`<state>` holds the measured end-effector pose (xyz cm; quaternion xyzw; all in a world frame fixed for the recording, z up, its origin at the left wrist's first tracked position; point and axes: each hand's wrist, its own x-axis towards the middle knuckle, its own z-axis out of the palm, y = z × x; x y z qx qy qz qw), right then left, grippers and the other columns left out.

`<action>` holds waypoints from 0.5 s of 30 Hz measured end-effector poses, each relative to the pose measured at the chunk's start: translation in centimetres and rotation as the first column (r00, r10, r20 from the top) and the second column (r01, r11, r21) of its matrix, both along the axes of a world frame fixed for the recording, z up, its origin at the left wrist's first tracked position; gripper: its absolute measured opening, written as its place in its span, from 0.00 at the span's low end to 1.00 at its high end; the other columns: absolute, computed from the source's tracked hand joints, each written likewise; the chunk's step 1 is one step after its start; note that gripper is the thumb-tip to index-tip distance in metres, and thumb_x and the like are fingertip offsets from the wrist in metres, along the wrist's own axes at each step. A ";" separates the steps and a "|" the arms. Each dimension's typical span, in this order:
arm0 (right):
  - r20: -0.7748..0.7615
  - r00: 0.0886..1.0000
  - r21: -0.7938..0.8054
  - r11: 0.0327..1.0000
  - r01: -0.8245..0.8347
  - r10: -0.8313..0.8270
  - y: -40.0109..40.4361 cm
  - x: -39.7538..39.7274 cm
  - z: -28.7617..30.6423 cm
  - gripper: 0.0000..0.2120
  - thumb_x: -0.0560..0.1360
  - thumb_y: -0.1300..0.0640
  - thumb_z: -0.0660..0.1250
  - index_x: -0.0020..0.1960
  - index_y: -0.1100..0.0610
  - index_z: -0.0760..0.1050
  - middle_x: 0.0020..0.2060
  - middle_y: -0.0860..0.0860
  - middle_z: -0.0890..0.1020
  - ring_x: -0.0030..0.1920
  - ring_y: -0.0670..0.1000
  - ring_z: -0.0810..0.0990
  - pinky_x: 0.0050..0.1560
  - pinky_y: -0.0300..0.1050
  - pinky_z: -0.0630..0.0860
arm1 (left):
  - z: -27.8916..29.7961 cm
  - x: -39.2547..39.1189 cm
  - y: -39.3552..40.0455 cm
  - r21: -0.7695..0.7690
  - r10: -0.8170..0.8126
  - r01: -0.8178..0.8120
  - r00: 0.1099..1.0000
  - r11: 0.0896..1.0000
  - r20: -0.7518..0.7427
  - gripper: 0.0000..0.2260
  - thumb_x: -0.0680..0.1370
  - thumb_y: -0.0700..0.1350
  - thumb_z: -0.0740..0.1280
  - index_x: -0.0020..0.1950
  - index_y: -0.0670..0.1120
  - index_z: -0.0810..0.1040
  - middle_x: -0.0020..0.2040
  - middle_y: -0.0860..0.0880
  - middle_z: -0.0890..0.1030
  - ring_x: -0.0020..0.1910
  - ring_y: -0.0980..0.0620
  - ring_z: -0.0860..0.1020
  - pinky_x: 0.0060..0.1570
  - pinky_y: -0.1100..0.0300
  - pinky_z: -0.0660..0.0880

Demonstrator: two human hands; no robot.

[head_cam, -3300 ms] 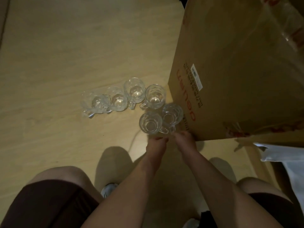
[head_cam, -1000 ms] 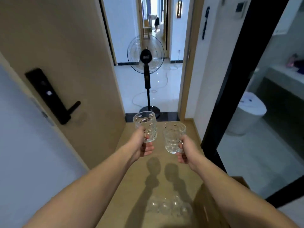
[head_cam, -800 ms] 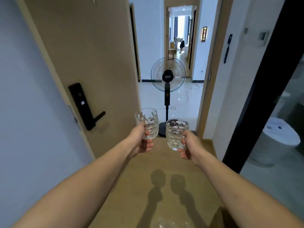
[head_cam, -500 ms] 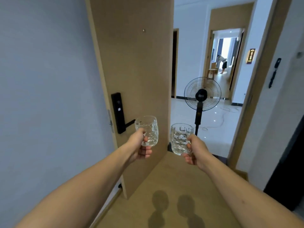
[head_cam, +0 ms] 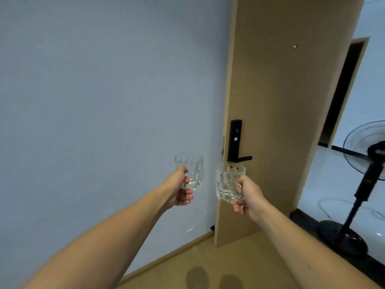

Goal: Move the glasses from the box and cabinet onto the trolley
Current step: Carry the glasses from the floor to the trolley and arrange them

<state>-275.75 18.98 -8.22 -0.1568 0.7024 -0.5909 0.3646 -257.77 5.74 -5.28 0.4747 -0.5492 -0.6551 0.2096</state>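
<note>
Glass is the hazard here, with two mugs carried at once and no trolley anywhere in view. On the left, the left hand (head_cam: pixel 178 191) holds the left glass mug (head_cam: pixel 190 170) by its handle side, fingers curled under and thumb up against the wall of the glass, so the mug stands upright above and just ahead of the grip. To its right, the right glass mug (head_cam: pixel 228 182) sits just as upright in the right hand (head_cam: pixel 246 198), clenched round the handle with the body of the mug to the hand's left. The two mugs ride near each other but apart — a swing of either arm could knock them together and chip a rim. Further right the open door (head_cam: pixel 281 101) stands close, its black lock handle (head_cam: pixel 236 142) jutting out just behind the right mug, and beyond it the standing fan (head_cam: pixel 362 184) with a cable on the floor — a careless turn could clip the door, or a foot could catch that cable
</note>
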 end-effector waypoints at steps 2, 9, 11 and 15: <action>0.015 0.998 -0.020 0.998 -0.067 0.067 -1.7 2.7 0.2 0.13 0.74 0.47 0.61 0.35 0.54 0.67 0.28 0.57 0.74 0.25 0.53 0.71 0.25 0.39 0.68 | 0.0 3.4 -0.4 0.015 0.067 -0.067 0.998 0.998 -0.008 0.12 0.78 0.55 0.58 0.39 0.49 0.67 0.31 0.45 0.74 0.26 0.47 0.75 0.30 0.59 0.77; 0.023 0.956 -0.056 0.955 -0.292 0.294 -7.2 13.8 1.5 0.09 0.74 0.50 0.61 0.38 0.52 0.66 0.36 0.58 0.71 0.24 0.52 0.70 0.28 0.39 0.67 | 0.6 16.6 -1.6 0.014 0.289 -0.288 0.957 0.957 -0.041 0.12 0.77 0.55 0.59 0.39 0.49 0.67 0.32 0.45 0.72 0.28 0.47 0.71 0.32 0.59 0.73; 0.016 0.936 -0.066 0.934 -0.351 0.353 -8.6 17.3 1.8 0.09 0.74 0.51 0.61 0.38 0.52 0.66 0.37 0.58 0.70 0.24 0.53 0.70 0.28 0.39 0.67 | 0.8 20.8 -1.8 0.007 0.334 -0.334 0.941 0.942 -0.042 0.12 0.77 0.55 0.60 0.40 0.49 0.66 0.33 0.44 0.72 0.28 0.47 0.71 0.32 0.59 0.73; 0.010 0.893 -0.056 0.892 -0.449 0.450 -10.9 25.1 2.1 0.09 0.72 0.50 0.62 0.38 0.53 0.66 0.37 0.58 0.72 0.26 0.54 0.72 0.28 0.41 0.69 | 0.9 30.4 -1.6 0.020 0.422 -0.422 0.906 0.907 -0.018 0.12 0.75 0.55 0.61 0.39 0.48 0.67 0.31 0.45 0.72 0.28 0.46 0.70 0.33 0.58 0.72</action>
